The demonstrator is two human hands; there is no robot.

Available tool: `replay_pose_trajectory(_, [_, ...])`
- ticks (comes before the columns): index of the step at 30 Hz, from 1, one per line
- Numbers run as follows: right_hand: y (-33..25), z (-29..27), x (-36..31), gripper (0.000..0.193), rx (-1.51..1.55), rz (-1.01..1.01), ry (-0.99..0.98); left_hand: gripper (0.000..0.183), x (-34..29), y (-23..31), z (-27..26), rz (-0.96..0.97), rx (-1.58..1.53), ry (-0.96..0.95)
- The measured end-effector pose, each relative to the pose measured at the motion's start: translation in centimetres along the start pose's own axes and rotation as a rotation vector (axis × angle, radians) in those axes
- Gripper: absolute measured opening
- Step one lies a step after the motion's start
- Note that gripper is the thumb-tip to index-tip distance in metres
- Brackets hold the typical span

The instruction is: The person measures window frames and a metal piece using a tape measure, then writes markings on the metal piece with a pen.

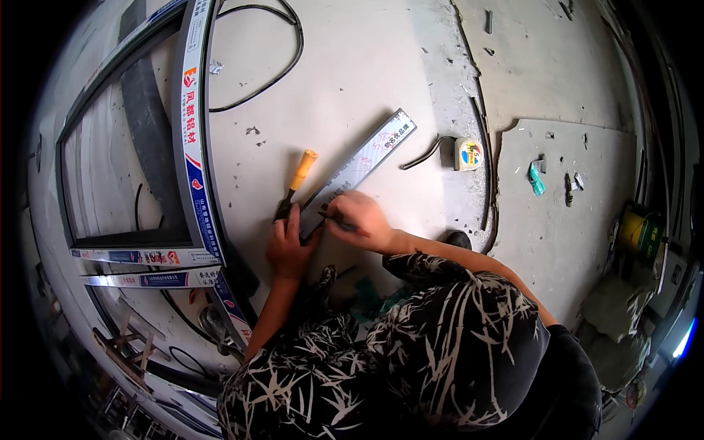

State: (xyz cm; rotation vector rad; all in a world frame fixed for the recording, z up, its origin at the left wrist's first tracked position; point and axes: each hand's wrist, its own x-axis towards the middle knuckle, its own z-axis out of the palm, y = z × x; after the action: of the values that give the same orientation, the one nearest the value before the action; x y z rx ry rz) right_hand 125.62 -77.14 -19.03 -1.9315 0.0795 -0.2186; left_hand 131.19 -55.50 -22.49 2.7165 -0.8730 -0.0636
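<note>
A short aluminium profile (374,152) with a white printed film lies slantwise on the floor in front of me, its far end pointing up to the right. My left hand (287,248) grips its near end, thumb on one side and fingers on the other. Next to those fingers lies a tool with a yellow wooden handle (302,170); its dark lower part is partly hidden by the hand. My right hand (364,224) is closed over the profile, pinching a thin dark pen (334,218) with its tip near the profile's lower end.
A tape measure (468,155) sits right of the profile. At left stands a large film-covered window frame (196,147). A black cable (301,37) loops at the top. On the right are a grey board (565,220) with scraps, a dark green and yellow bucket (639,231) and sacks (616,308).
</note>
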Motion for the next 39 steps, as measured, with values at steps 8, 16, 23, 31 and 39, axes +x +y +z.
replay_pose_trajectory(8, [-0.12, 0.25, 0.09, 0.019, -0.040, -0.008, -0.009, 0.070, 0.18, 0.00, -0.05, 0.020, 0.002, 0.025])
replay_pose_trajectory(16, [0.50, 0.71, -0.09, 0.019, -0.109, -0.056, -0.006, 0.069, 0.29, 0.27, 0.17, 0.031, -0.004, 0.068])
replay_pose_trajectory(23, [-0.02, 0.07, -0.04, 0.018, -0.033, 0.006, -0.008, 0.069, 0.08, 0.02, 0.40, 0.019, -0.001, 0.061])
replay_pose_trajectory(31, [-0.25, -0.14, 0.02, 0.018, -0.011, 0.022, -0.019, 0.070, 0.23, 0.25, -0.05, 0.015, -0.006, 0.040])
replay_pose_trajectory(39, [0.18, 0.16, -0.08, 0.018, -0.036, -0.024, -0.022, 0.072, 0.03, 0.00, 0.17, 0.009, -0.013, 0.026])
